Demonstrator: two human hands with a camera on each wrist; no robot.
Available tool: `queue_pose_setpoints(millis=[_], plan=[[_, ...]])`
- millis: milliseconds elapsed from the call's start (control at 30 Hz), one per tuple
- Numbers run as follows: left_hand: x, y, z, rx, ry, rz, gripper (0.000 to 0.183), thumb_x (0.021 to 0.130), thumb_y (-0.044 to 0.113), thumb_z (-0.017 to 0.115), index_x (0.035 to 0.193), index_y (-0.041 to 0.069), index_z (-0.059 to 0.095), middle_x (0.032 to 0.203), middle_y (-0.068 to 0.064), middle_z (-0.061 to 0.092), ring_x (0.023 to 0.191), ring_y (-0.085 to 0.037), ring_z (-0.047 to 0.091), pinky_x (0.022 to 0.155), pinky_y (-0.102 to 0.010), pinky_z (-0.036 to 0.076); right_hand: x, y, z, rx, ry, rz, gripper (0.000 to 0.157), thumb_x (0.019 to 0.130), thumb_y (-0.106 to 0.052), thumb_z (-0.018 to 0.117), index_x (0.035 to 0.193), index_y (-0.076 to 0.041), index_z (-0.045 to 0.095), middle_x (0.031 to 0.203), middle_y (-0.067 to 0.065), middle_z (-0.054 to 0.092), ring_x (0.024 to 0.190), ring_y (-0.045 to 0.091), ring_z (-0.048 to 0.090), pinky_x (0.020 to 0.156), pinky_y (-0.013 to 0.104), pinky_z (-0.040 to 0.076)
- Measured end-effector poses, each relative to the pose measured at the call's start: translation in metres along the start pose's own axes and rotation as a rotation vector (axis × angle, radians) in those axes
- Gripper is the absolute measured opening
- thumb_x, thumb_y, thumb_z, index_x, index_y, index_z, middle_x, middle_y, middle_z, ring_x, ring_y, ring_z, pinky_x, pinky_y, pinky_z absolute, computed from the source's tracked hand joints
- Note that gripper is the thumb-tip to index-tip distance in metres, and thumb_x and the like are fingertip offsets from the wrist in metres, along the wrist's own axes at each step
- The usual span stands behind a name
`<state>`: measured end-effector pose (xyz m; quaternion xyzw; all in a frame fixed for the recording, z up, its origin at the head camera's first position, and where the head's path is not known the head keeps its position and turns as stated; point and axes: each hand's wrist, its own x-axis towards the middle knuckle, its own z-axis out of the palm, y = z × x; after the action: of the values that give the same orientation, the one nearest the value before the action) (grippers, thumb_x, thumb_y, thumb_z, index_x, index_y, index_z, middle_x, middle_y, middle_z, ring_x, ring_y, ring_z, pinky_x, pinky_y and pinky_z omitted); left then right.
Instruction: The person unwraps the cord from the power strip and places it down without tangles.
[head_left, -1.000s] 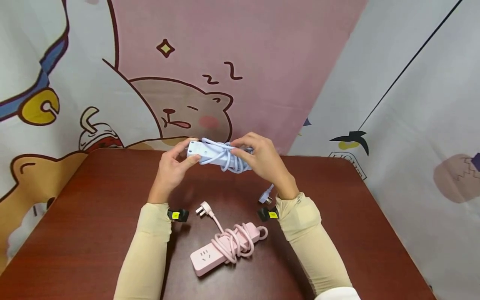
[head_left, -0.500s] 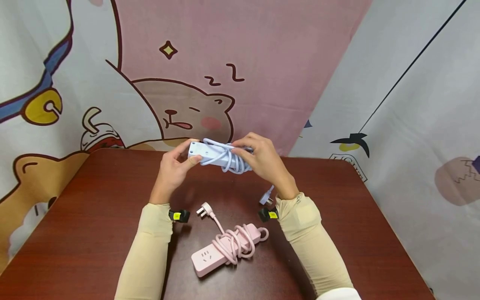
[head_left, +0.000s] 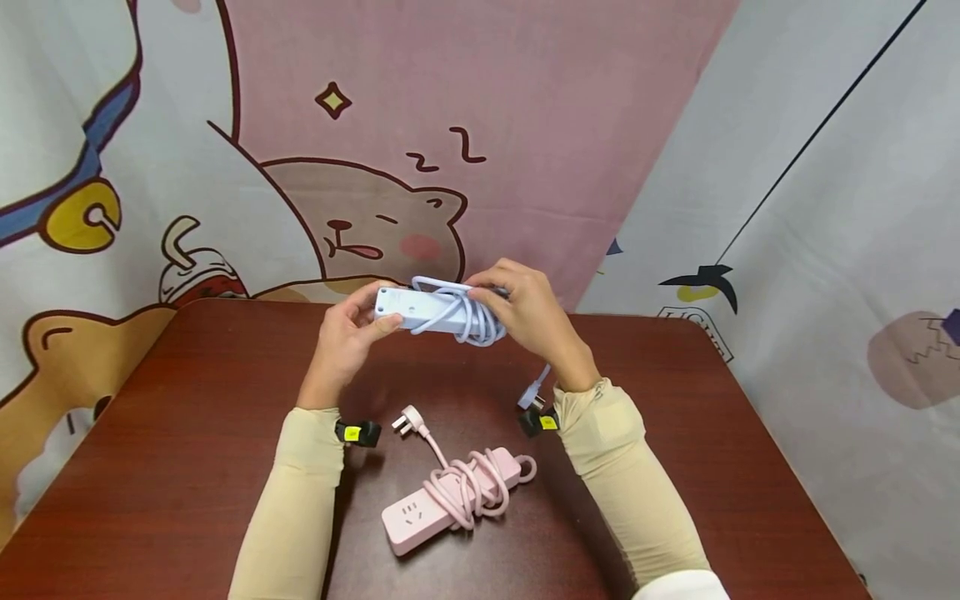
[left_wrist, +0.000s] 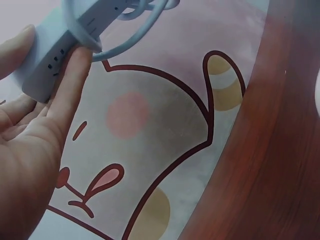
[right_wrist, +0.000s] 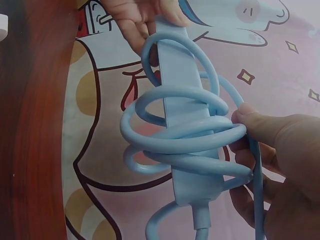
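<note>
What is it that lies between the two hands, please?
Between the left hand and right hand is the blue strip, its cord looped around it; the head and right wrist views show this.

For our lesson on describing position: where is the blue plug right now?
In the head view, the blue plug appears right of and below centre, between the right hand and that wrist's black camera.

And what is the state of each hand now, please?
Left hand: closed, holding one end of the blue power strip.
Right hand: closed, holding the blue cord looped around that strip.
</note>
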<state>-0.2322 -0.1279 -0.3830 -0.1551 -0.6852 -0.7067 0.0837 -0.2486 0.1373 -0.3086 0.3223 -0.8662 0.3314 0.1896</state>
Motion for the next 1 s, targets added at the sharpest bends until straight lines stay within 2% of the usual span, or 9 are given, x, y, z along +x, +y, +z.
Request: queue_pose_setpoints(millis=[100, 167, 267, 300, 433, 600, 667, 800, 1000], plan=[[-0.001, 0.002, 0.002, -0.168, -0.035, -0.031, 0.049, 0.092, -0.006, 0.069, 0.136, -0.009, 0.05, 0.115, -0.003, 0.062, 0.091, -0.01, 0.069, 0.081, -0.029, 0.063, 0.0, 0.001, 0.001, -0.005, -0.011, -0.002, 0.014, 0.095, -0.02, 0.073, 0.103, -0.011, 0.08, 0.09, 0.003, 0.071, 0.081, 0.015, 0.062, 0.073, 0.03, 0.049], [-0.002, 0.003, 0.003, -0.253, -0.055, -0.04, 0.049, 0.092, -0.009, 0.066, 0.139, -0.005, 0.049, 0.118, -0.008, 0.058, 0.092, -0.013, 0.07, 0.082, -0.034, 0.063, 0.001, 0.002, 0.001, -0.005, -0.012, -0.005, 0.014, 0.095, -0.02, 0.073, 0.103, -0.01, 0.08, 0.09, 0.003, 0.071, 0.081, 0.015, 0.062, 0.073, 0.031, 0.05], [-0.002, 0.003, 0.004, -0.323, -0.073, -0.041, 0.048, 0.093, -0.012, 0.063, 0.138, 0.001, 0.053, 0.12, -0.011, 0.054, 0.094, -0.015, 0.071, 0.084, -0.037, 0.063, 0.003, 0.002, 0.002, -0.005, -0.008, -0.009, 0.014, 0.094, -0.019, 0.074, 0.103, -0.01, 0.08, 0.091, 0.004, 0.072, 0.083, 0.016, 0.064, 0.074, 0.032, 0.051], [-0.001, 0.004, 0.004, -0.333, -0.074, -0.041, 0.048, 0.093, -0.013, 0.063, 0.138, 0.0, 0.053, 0.12, -0.011, 0.054, 0.094, -0.016, 0.07, 0.085, -0.038, 0.062, 0.003, 0.003, 0.002, -0.005, -0.007, -0.007, 0.013, 0.094, -0.018, 0.074, 0.103, -0.01, 0.08, 0.091, 0.004, 0.072, 0.084, 0.016, 0.065, 0.076, 0.032, 0.052], [0.0, 0.003, 0.002, -0.32, -0.059, -0.049, 0.045, 0.091, -0.015, 0.063, 0.134, -0.006, 0.053, 0.119, -0.009, 0.057, 0.094, -0.015, 0.07, 0.086, -0.039, 0.062, 0.005, 0.003, 0.002, -0.001, -0.014, -0.007, 0.013, 0.094, -0.018, 0.074, 0.102, -0.01, 0.079, 0.093, 0.003, 0.075, 0.086, 0.016, 0.068, 0.079, 0.033, 0.055], [0.0, 0.003, -0.002, -0.162, -0.029, -0.049, 0.047, 0.09, -0.008, 0.069, 0.134, -0.009, 0.054, 0.115, -0.002, 0.064, 0.088, -0.01, 0.068, 0.081, -0.025, 0.062, 0.007, 0.002, -0.001, 0.013, -0.041, -0.003, 0.014, 0.095, -0.018, 0.073, 0.104, -0.01, 0.079, 0.098, 0.003, 0.077, 0.091, 0.017, 0.07, 0.086, 0.034, 0.057], [-0.001, 0.003, -0.002, -0.132, -0.025, -0.047, 0.051, 0.089, -0.006, 0.071, 0.136, -0.011, 0.052, 0.114, -0.001, 0.065, 0.087, -0.009, 0.068, 0.079, -0.021, 0.06, 0.009, 0.001, -0.004, 0.021, -0.048, -0.002, 0.014, 0.096, -0.018, 0.072, 0.104, -0.009, 0.079, 0.1, 0.004, 0.078, 0.093, 0.018, 0.071, 0.089, 0.035, 0.057], [-0.001, 0.003, -0.001, -0.184, -0.053, -0.049, 0.051, 0.089, -0.006, 0.071, 0.136, -0.01, 0.052, 0.114, -0.002, 0.065, 0.09, -0.011, 0.068, 0.081, -0.022, 0.061, 0.011, 0.0, -0.007, 0.036, -0.058, 0.007, 0.015, 0.095, -0.018, 0.072, 0.105, -0.009, 0.079, 0.1, 0.005, 0.078, 0.092, 0.018, 0.071, 0.087, 0.036, 0.057], [-0.002, 0.002, 0.005, -0.286, -0.088, -0.045, 0.052, 0.089, -0.014, 0.066, 0.137, -0.015, 0.046, 0.117, -0.006, 0.063, 0.091, -0.012, 0.069, 0.083, -0.024, 0.062, 0.012, -0.004, -0.01, 0.042, -0.085, 0.008, 0.016, 0.096, -0.02, 0.072, 0.107, -0.01, 0.078, 0.095, 0.003, 0.078, 0.085, 0.014, 0.069, 0.081, 0.032, 0.055]])
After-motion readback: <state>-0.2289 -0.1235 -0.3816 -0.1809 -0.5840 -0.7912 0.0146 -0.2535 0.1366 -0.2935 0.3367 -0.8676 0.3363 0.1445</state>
